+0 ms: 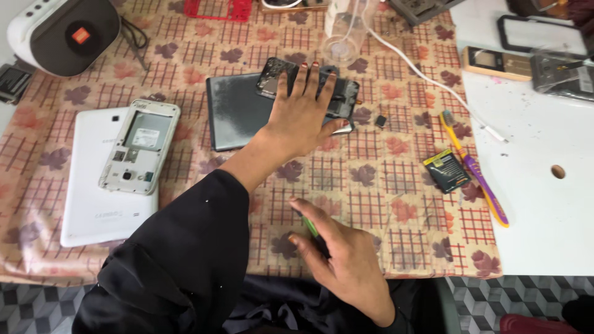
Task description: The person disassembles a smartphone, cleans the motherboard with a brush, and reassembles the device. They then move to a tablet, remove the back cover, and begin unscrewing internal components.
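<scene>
My left hand (303, 114) lies flat, fingers spread, on a black phone with a cracked screen (274, 73). The phone rests on a dark grey rectangular slab (238, 111) lying on the patterned tablecloth (371, 179). Its sleeve is black and reaches in from the lower left. My right hand (346, 260) hovers over the table's near edge, fingers curled around a thin green tool (309, 226) whose tip pokes out by the thumb. A small black part (380, 120) lies just right of the phone.
A white tablet (93, 192) carries an opened white phone frame (139, 145) at left. A round speaker (62, 31) sits at the far left. A purple-yellow toothbrush (476, 170), a small black packet (447, 170) and a white cable (433, 77) lie at right, by a white board (544, 204).
</scene>
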`<state>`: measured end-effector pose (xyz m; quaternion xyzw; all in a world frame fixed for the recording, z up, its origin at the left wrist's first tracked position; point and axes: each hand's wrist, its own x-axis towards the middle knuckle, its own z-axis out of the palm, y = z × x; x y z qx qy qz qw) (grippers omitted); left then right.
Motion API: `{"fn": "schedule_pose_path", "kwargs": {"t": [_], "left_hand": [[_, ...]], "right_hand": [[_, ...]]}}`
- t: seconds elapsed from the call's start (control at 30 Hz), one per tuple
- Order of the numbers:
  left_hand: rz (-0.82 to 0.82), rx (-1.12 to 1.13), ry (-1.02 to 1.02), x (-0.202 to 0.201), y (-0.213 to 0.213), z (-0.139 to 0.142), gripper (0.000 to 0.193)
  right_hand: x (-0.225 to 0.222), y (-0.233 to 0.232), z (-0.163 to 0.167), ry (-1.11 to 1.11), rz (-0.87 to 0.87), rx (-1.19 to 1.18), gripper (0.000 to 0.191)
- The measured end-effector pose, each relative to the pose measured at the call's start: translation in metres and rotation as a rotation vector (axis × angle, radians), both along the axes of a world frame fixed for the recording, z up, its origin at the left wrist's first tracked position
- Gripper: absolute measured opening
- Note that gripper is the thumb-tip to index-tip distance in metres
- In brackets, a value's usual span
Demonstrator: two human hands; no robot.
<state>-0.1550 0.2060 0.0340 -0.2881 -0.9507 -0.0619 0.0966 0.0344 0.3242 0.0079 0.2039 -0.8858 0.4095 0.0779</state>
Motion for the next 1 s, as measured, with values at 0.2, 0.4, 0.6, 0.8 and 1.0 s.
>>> {"fn": "schedule_pose_path", "kwargs": {"t": [0.2, 0.4, 0.6, 0.8, 1.0], "left_hand": [[-0.094, -0.062, -0.012, 0.010, -0.010, -0.010, 0.087], [-0.265, -0.061, -0.005, 0.066, -0.010, -0.041, 0.085], [-0.464, 0.107, 0.010, 0.115, -0.025, -0.049, 0.083], [-0.742, 0.369, -0.451, 0.116, -0.040, -0.027, 0.048], [-0.536, 0.561, -0.269, 0.052, -0.065, -0.016, 0.020]], "right_hand": [[0.001, 0.000, -0.006, 0.054, 0.039, -0.023, 0.057], [0.003, 0.007, -0.011, 0.114, 0.229, -0.053, 0.052], [0.013, 0.056, 0.014, -0.094, 0.469, 0.139, 0.053], [0.004, 0.108, 0.030, -0.429, 0.292, 0.415, 0.059], [-0.057, 0.109, 0.044, 0.061, 0.266, 0.279, 0.040]]}}
